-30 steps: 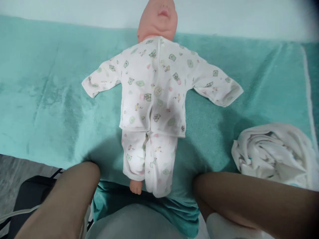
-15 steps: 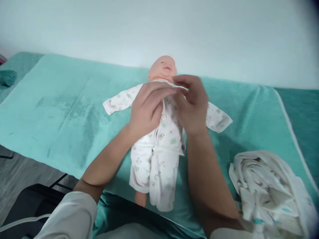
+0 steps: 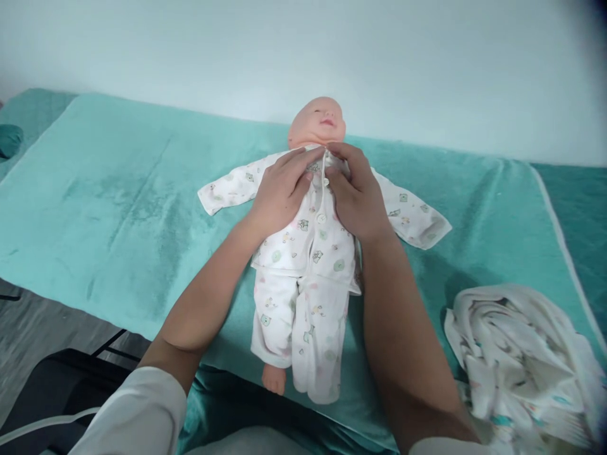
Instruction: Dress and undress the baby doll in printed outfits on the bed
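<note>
A baby doll [image 3: 317,123] lies on its back, dressed in a white patterned jacket [image 3: 287,243] and matching trousers [image 3: 320,335]. My left hand [image 3: 282,193] rests on one side of the jacket's chest, its fingers stretched toward the collar. On the other side of the front opening lies my right hand [image 3: 358,193], fingers extended and thumb apart, touching the cloth near the top. White buttons [image 3: 321,218] run down the front between my hands. One bare foot [image 3: 274,379] shows below a trouser leg; the other foot is hidden.
A teal cloth [image 3: 128,189] covers the table under the doll. Crumpled white printed fabric [image 3: 521,354] lies at the right. A pale wall [image 3: 303,50] stands behind the table, and a black object [image 3: 52,392] is at the lower left.
My hands have come down from the collar and lie flatter on the chest, a little farther apart. The jacket's upper front now shows between them. The view has shifted slightly.
</note>
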A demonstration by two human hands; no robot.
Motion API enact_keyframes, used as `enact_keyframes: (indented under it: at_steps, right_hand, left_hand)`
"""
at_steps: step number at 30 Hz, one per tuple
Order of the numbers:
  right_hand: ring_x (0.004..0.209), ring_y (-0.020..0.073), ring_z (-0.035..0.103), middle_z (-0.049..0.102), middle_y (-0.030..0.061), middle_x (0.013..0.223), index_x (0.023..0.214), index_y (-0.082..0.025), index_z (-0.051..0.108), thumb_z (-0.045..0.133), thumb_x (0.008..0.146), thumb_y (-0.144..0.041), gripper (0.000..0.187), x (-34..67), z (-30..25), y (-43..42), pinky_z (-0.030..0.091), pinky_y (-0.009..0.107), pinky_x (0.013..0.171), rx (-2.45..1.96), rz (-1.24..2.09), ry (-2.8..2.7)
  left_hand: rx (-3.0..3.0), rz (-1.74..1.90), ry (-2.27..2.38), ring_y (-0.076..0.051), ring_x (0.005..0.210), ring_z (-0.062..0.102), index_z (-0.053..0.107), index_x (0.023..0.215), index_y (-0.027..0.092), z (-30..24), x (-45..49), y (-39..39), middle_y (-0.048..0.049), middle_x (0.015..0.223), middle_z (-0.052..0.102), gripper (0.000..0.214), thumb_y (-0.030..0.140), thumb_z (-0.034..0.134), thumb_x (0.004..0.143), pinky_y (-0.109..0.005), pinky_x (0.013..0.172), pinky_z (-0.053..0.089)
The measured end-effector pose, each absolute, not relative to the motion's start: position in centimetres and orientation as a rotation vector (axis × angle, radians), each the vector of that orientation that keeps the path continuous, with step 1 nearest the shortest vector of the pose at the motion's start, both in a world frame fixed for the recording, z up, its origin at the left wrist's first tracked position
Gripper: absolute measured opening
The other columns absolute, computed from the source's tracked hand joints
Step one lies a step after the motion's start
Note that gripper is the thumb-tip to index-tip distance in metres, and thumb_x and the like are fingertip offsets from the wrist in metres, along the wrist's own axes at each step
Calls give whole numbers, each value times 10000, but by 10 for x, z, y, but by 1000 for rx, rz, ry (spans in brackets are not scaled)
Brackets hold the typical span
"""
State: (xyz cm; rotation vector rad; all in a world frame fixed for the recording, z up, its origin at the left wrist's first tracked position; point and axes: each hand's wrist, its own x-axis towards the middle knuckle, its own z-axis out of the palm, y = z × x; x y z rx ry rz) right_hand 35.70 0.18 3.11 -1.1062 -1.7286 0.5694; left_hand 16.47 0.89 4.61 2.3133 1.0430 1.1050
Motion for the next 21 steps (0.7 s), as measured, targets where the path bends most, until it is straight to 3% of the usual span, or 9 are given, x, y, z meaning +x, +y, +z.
enact_keyframes:
  at_steps: [6,11,17,21]
  right_hand:
    - [1372,286,522,586,52,1393,1371,-320,579,537,1069,-501,354,355,34,-1,400,567,1246,-1085,566,-1704]
    - [1327,283,544,592,53,1338,1349,-319,588,540,1074,-486,325,355,32,-1,435,558,1215,-1074,546,-1691]
    - [1314,283,556,581,57,1300,1325,-326,598,560,1070,-502,311,359,26,3,455,550,1199,-1047,508,-1681]
    - [1299,280,566,582,56,1299,1326,-335,594,567,1069,-496,305,360,22,6,475,545,1182,-1032,501,-1683]
  left_hand:
    - [2280,1102,1016,-239,1462,511,543,1471,265,48,165,8,-45,1530,601,435,399,333,1114,-481,1272,409]
    - [2265,1090,1011,-245,1457,523,561,1449,352,48,165,9,-4,1537,595,413,419,339,1107,-497,1275,419]
    - [2282,1107,1004,-238,1438,531,564,1448,260,49,166,8,-44,1510,615,411,342,350,1106,-476,1257,424]
    - [2261,1106,1003,-244,1440,539,581,1422,317,49,166,8,-21,1501,623,406,415,341,1110,-467,1260,426]
